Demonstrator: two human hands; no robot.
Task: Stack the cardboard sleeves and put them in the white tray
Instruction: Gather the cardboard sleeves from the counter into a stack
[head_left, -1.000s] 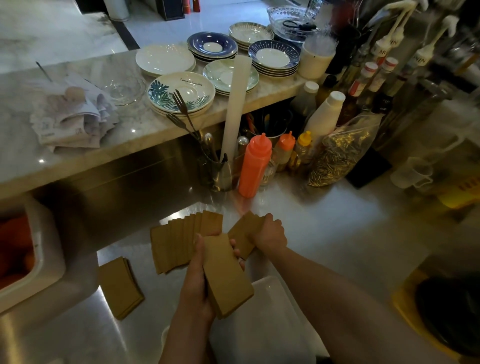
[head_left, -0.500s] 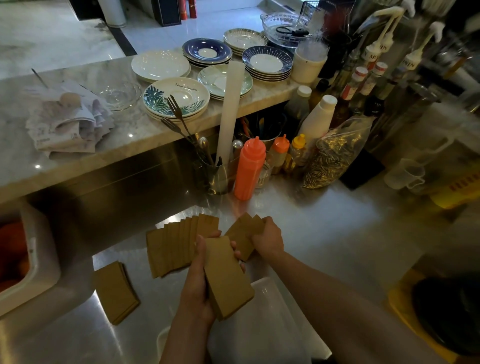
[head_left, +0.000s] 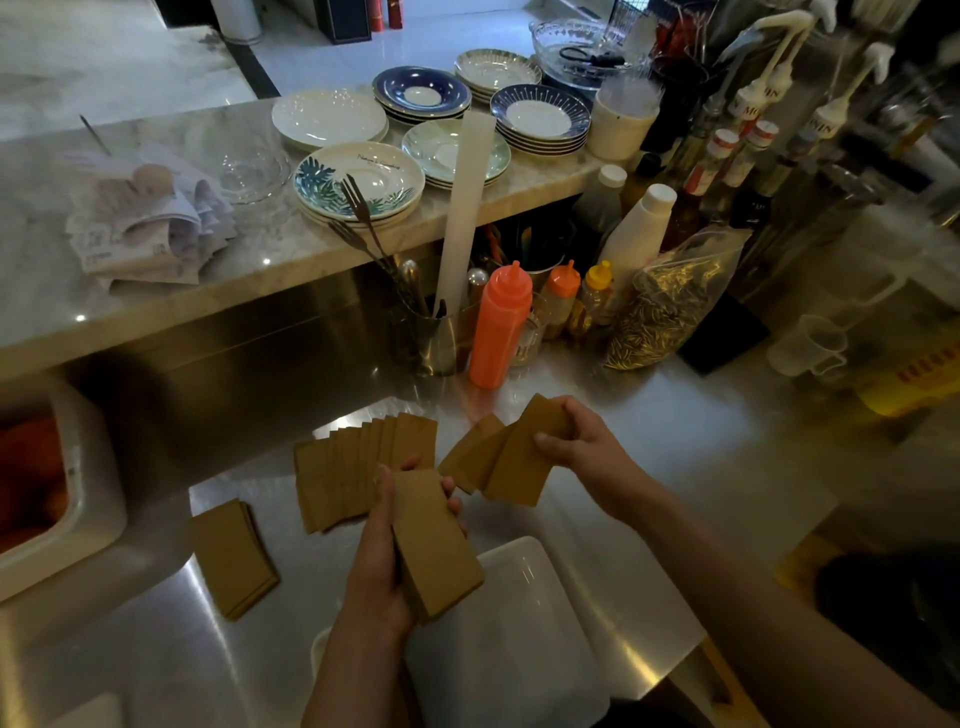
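My left hand (head_left: 382, 561) grips a thick stack of brown cardboard sleeves (head_left: 434, 545), held tilted above the near-left corner of the white tray (head_left: 524, 639). My right hand (head_left: 582, 447) holds a few fanned sleeves (head_left: 511, 460) lifted off the steel counter, to the right of the stack. A fanned row of several sleeves (head_left: 353, 467) lies flat on the counter behind my left hand. A small separate pile of sleeves (head_left: 234, 558) lies further left.
An orange squeeze bottle (head_left: 498, 327), smaller bottles, a cutlery cup (head_left: 426, 338) and a bag of gold pieces (head_left: 665, 301) line the counter's back. Plates (head_left: 358, 179) and crumpled paper (head_left: 145, 218) sit on the marble shelf. A white bin (head_left: 78, 493) stands at the left.
My right hand has raised its few sleeves off the counter and drawn them right and up. My left hand keeps the thick stack in about the same place.
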